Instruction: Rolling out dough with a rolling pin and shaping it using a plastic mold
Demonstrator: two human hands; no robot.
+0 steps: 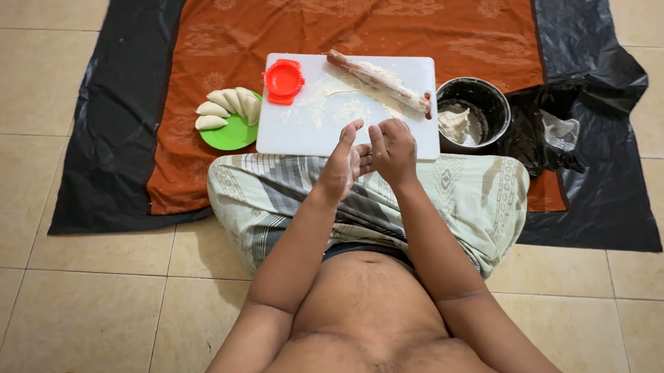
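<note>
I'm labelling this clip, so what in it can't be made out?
Head view, the only one:
- What lies between the left hand and right hand: covered by the palms.
- The pot bottom: hidden by its wall and dough.
- The black bag contents: hidden by folds.

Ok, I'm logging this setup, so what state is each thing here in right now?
left hand: raised, palm facing the right hand, maybe dough between them.
right hand: fingers curled against the left palm.
cutting board: flat, dusted with flour.
rolling pin: lying across the board, floury.
red dumpling press: closed, on the board's corner.
pot: uncovered, dough inside.
green plate: holds folded dumplings.
</note>
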